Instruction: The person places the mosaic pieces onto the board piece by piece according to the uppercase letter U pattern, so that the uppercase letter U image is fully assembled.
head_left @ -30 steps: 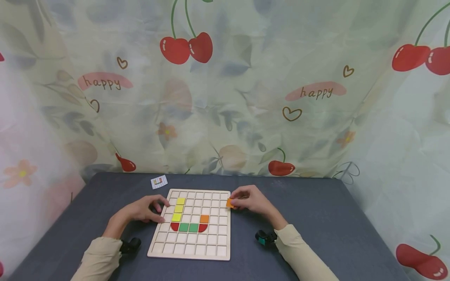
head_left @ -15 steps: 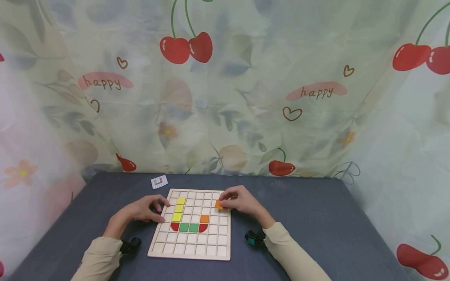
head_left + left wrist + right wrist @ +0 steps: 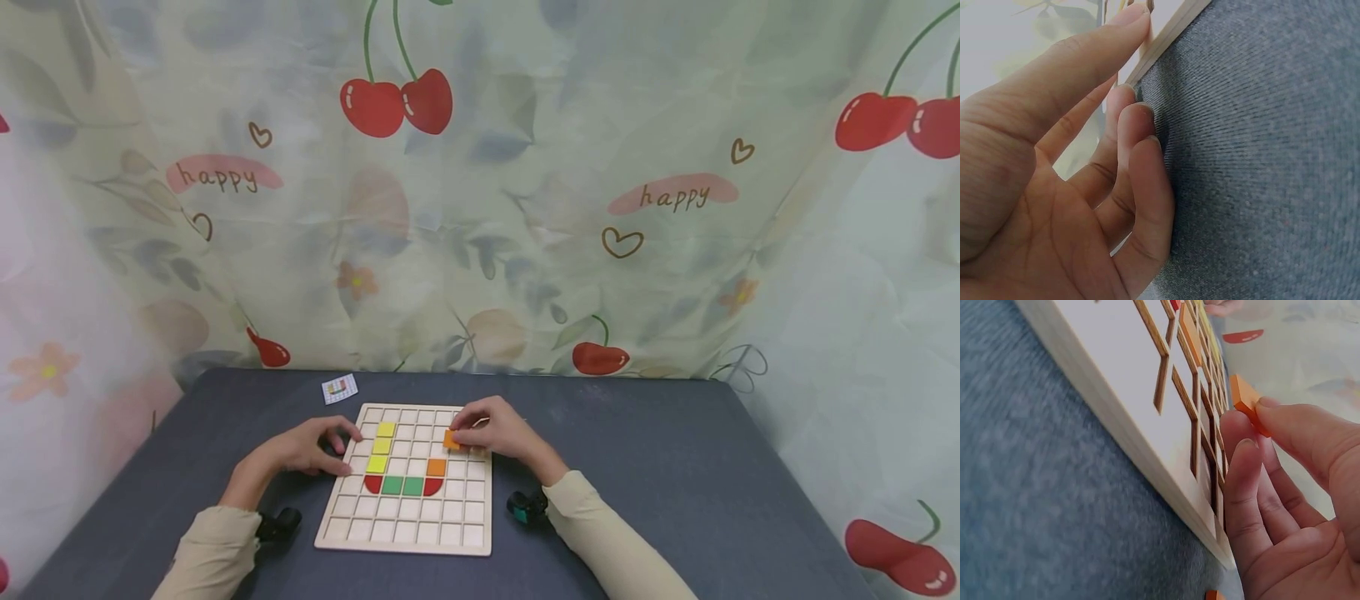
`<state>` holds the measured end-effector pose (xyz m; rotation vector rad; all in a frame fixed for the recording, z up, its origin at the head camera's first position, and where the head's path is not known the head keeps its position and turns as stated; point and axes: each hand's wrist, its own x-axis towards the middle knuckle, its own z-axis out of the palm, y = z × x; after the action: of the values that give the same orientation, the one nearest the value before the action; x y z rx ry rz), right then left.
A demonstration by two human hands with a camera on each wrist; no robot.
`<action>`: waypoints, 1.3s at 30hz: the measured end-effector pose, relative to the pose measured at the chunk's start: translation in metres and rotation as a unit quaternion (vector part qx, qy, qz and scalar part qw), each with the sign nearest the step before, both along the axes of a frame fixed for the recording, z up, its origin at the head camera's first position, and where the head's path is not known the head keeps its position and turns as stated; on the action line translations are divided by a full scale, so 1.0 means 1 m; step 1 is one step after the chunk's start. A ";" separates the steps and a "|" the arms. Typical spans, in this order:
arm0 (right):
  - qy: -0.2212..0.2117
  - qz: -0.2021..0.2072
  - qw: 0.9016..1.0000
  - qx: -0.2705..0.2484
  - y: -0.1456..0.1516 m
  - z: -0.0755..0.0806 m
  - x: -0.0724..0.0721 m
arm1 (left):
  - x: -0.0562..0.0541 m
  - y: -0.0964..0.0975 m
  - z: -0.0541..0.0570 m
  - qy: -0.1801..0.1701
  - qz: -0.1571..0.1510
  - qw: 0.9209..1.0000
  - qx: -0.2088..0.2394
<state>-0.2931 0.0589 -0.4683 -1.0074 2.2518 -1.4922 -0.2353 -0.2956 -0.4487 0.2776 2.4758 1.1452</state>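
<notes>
A wooden grid board (image 3: 405, 550) lies on the dark table. Between thumb and fingers my right hand (image 3: 495, 429) pinches an orange square tile (image 3: 451, 440), held over the board's upper right part; the right wrist view shows this tile (image 3: 1244, 397) tilted above the grid. My left hand (image 3: 311, 446) touches the board's left edge with thumb and a fingertip, its other fingers loosely bent in the left wrist view. Set in the grid are several yellow tiles (image 3: 381, 446), two green tiles (image 3: 392, 486), two red rounded pieces (image 3: 433, 487) and another orange tile (image 3: 437, 467).
Beyond the board's upper left corner lies a small pattern card (image 3: 340, 389). An orange piece (image 3: 1214, 595) peeks in at the bottom of the right wrist view, beside the board. A printed curtain (image 3: 480, 250) hangs behind the table.
From the board's right edge, my right hand has carried the orange tile leftward over the grid. The left hand and the board stay where they were.
</notes>
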 end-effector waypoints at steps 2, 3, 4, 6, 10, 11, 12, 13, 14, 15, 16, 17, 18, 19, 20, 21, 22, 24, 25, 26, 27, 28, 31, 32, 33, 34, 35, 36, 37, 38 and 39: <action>0.007 -0.003 1.000 0.008 -0.003 0.000 0.000 | 0.000 0.000 0.000 -0.001 0.000 1.000 0.001; 0.011 -0.004 1.000 0.011 -0.005 0.000 0.000 | 0.000 0.000 0.000 -0.001 0.001 1.000 0.001; 0.011 -0.005 1.000 0.013 -0.006 0.000 0.000 | 0.000 0.000 0.000 -0.001 0.001 1.000 0.002; 0.006 -0.009 1.000 0.018 -0.009 0.000 0.000 | 0.000 0.000 0.001 0.001 -0.004 1.000 0.003; -0.003 -0.021 0.999 0.031 -0.014 -0.001 0.000 | 0.001 0.000 0.001 0.000 -0.004 1.000 0.004; -0.005 -0.023 0.999 0.033 -0.015 -0.001 0.001 | 0.001 0.000 0.002 0.000 -0.006 1.000 0.005; -0.007 -0.024 0.999 0.036 -0.016 0.000 0.001 | 0.001 0.000 0.002 -0.001 -0.006 1.000 0.006; -0.007 -0.024 0.999 0.036 -0.017 0.000 0.001 | 0.001 0.000 0.002 -0.001 -0.005 1.000 0.006; -0.007 -0.024 0.999 0.038 -0.018 0.001 0.002 | 0.001 0.000 0.002 -0.002 -0.005 1.000 0.006; -0.006 -0.025 0.999 0.040 -0.019 0.001 0.002 | 0.001 0.000 0.002 -0.002 -0.005 1.000 0.007; -0.004 -0.026 0.999 0.043 -0.020 0.002 0.002 | 0.001 0.000 0.003 -0.002 -0.005 1.000 0.006; -0.001 -0.026 0.999 0.046 -0.020 0.002 0.003 | 0.001 0.000 0.002 0.000 -0.007 1.000 0.005; 0.001 -0.028 0.998 0.050 -0.021 0.003 0.003 | 0.000 0.000 0.002 0.000 -0.005 1.000 0.004; 0.006 -0.029 0.998 0.052 -0.022 0.002 0.003 | 0.000 0.000 0.002 0.000 -0.004 1.000 0.003; 0.007 -0.031 0.998 0.056 -0.022 0.002 0.003 | 0.000 0.000 0.002 -0.001 -0.002 1.000 0.002; 0.009 -0.032 0.998 0.058 -0.023 0.002 0.003 | 0.000 0.000 0.002 0.000 -0.002 1.000 0.002; 0.011 -0.033 0.998 0.060 -0.023 0.002 0.003 | 0.000 0.000 0.001 0.000 -0.003 1.000 0.001; 0.013 -0.034 0.997 0.066 -0.024 0.003 0.004 | 0.000 0.000 0.001 0.001 -0.003 1.000 0.002; 0.015 -0.033 0.997 0.069 -0.025 0.004 0.005 | 0.000 0.000 0.001 0.001 -0.003 1.000 0.002; 0.017 -0.032 0.997 0.074 -0.025 0.004 0.006 | -0.001 -0.001 0.000 0.001 -0.003 1.000 0.003; 0.023 -0.032 0.996 0.079 -0.025 0.005 0.006 | -0.001 -0.001 0.000 0.001 -0.003 1.000 0.004; 0.028 -0.031 0.995 0.086 -0.025 0.006 0.007 | -0.001 -0.001 0.000 0.003 -0.007 1.000 0.004; 0.045 -0.031 0.993 0.103 -0.025 0.006 0.007 | -0.001 -0.001 0.000 0.003 -0.005 1.000 0.005; 0.048 -0.031 0.993 0.107 -0.026 0.006 0.007 | -0.001 -0.001 -0.001 0.003 -0.005 1.000 0.006; 0.052 -0.031 0.992 0.111 -0.026 0.005 0.007 | -0.001 -0.001 -0.001 0.004 -0.006 1.000 0.006; 0.053 -0.030 0.992 0.114 -0.026 0.005 0.007 | -0.001 -0.001 -0.001 0.004 -0.006 1.000 0.006; 0.056 -0.029 0.991 0.116 -0.026 0.005 0.007 | 0.000 -0.001 -0.001 0.003 -0.004 1.000 0.007; 0.056 -0.028 0.991 0.116 -0.026 0.005 0.008 | 0.000 -0.001 -0.001 0.004 -0.004 1.000 0.006; 0.057 -0.027 0.991 0.116 -0.026 0.005 0.008 | 0.000 -0.001 -0.002 0.004 -0.004 1.000 0.007; 0.059 -0.025 0.991 0.116 -0.027 0.005 0.008 | 0.000 -0.001 -0.002 0.004 -0.004 1.000 0.007; 0.060 -0.024 0.991 0.116 -0.027 0.005 0.008 | 0.000 -0.001 -0.002 0.005 -0.004 1.000 0.007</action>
<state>-0.2846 0.0321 -0.4635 -1.0021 2.4804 -1.1788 -0.2350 -0.2964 -0.4502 0.2970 2.4735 1.1603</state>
